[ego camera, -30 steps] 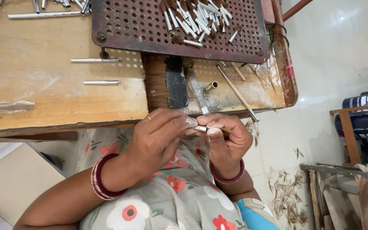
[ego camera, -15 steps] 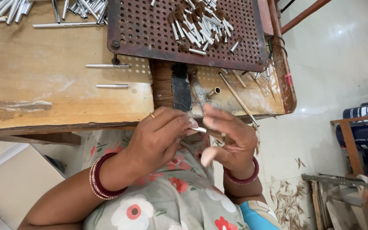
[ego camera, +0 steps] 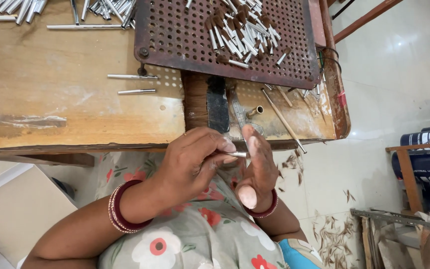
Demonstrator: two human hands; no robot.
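Left hand (ego camera: 195, 159) pinched a thin metal tube (ego camera: 235, 154) at its fingertips, held level so the free end met the right hand (ego camera: 257, 167). Right hand was unclenched, fingers straight and upright, palm side against the tube tip; it gripped nothing, more a stop or rest for the tube. Both hands sat over the lap, just off the near edge of the counter (ego camera: 75, 104).

On the counter: a rusty perforated plate (ego camera: 175, 35) carrying a heap of short tubes with brown tips (ego camera: 240, 32), loose plain tubes (ego camera: 21, 6) at the far left, two single tubes (ego camera: 133, 83) beside the plate, a dark brush (ego camera: 207, 99) directly ahead of the hands, and a thin stick (ego camera: 282, 119) lying slantwise. Nothing stood between the hands and the counter edge.
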